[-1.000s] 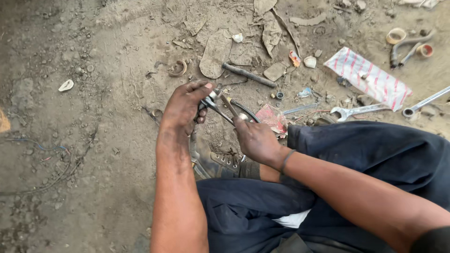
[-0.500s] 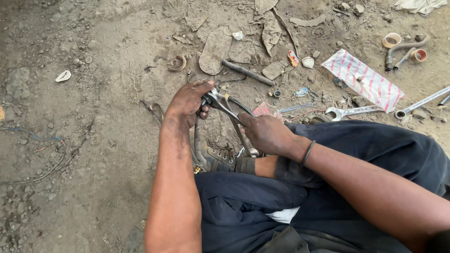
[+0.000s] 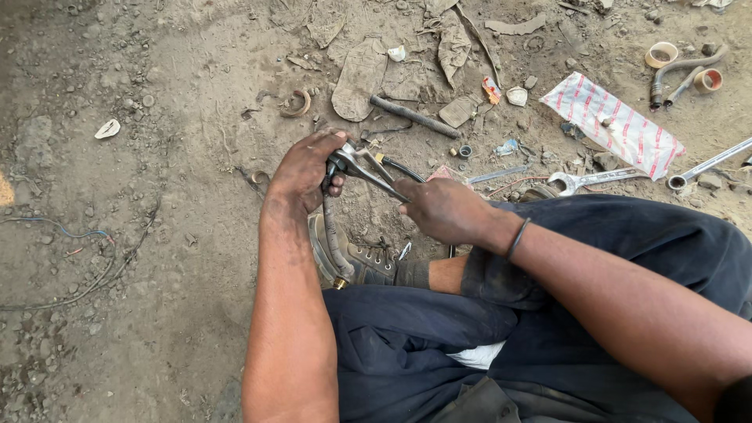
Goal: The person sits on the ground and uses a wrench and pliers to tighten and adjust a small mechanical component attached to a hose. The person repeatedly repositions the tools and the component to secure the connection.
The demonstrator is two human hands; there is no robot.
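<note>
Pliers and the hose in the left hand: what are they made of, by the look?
Pliers: bare metal, likely steel, grey with a dull shine. Hose: probably rubber, matte dark and bending in a curve, with a brass-coloured end fitting. Left hand holds it; right hand holds the pliers.

Even, soft daylight fills the view, bright with no harsh glare. Shadows are faint: a soft dark patch lies on the ground (image 3: 157, 235) just below the left hand (image 3: 301, 168) and under the right hand (image 3: 442, 210). Focus is sharp around both hands; the far corners look slightly stretched and softer.
</note>
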